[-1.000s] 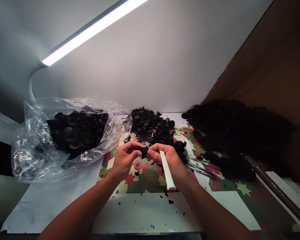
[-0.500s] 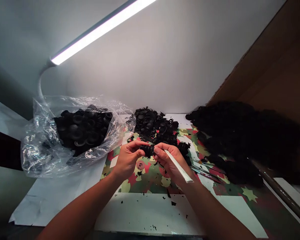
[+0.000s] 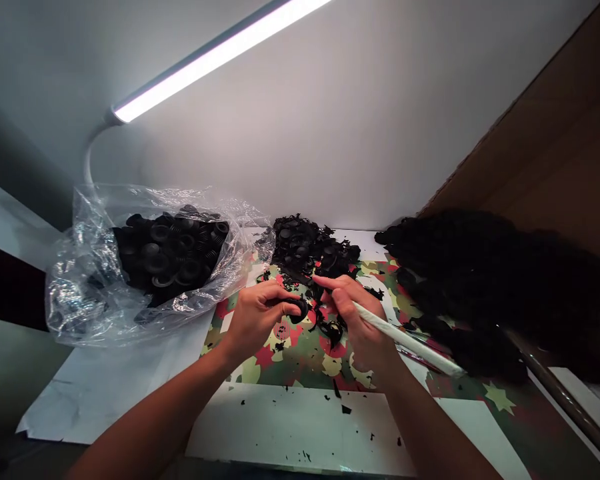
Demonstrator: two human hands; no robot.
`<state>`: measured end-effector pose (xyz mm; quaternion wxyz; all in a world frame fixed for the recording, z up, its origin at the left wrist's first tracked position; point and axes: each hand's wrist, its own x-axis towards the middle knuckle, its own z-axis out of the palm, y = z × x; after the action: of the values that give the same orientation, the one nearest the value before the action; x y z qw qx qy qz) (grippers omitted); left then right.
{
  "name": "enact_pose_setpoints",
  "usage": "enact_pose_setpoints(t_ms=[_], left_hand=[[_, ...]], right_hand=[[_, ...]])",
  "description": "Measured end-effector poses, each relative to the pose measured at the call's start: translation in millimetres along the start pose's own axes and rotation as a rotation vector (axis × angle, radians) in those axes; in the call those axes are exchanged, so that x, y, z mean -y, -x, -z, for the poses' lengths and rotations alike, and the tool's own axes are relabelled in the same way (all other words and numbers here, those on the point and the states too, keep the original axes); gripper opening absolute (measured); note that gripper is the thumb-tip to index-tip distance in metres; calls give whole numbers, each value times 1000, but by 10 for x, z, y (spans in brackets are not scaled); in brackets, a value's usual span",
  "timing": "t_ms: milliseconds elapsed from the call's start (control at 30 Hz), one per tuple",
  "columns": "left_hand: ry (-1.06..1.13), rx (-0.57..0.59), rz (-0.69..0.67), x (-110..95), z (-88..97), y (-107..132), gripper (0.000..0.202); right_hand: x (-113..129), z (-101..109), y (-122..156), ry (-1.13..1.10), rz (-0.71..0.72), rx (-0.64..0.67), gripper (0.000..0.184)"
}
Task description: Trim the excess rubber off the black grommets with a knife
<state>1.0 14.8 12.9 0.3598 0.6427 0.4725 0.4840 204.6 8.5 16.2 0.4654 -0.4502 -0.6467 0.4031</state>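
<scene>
My left hand is closed on a small black rubber part, pinched between thumb and fingers above the patterned mat. My right hand grips a white-handled tool whose handle sticks out to the right. A thin strip of black trimmed rubber hangs between that hand's fingers and the part. Both hands sit close together just in front of a pile of black scraps.
A clear plastic bag of black rubber parts lies at left. A large dark heap fills the right side, under a brown board. A lit lamp bar hangs overhead. White paper carries black flecks. A metal rod lies at right.
My right hand has drawn away from the part, pulling off a black strip, and the tool's handle has swung out to the right. The view has shifted slightly.
</scene>
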Motion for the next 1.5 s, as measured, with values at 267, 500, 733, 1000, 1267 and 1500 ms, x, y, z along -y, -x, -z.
enact_pose_setpoints(t_ms=[267,500,733,1000,1267,1500], left_hand=[[-116,49,-110,22,2,1,19],[-155,52,-110,8,-9,15,18],[-166,52,-112,39,-18,25,15],[-195,52,-106,45,-48,18,11],[-60,91,45,35,-73,42,9],[-44,75,-50,-48,-22,29,13]], right_hand=[[23,-100,61,-31,33,32,19],[76,-117,54,58,145,70,14],[42,-110,55,123,188,74,13],[2,-205,83,268,319,9,25],[-117,-183,42,357,255,-145,19],[-126,-82,8,206,69,-157,21]])
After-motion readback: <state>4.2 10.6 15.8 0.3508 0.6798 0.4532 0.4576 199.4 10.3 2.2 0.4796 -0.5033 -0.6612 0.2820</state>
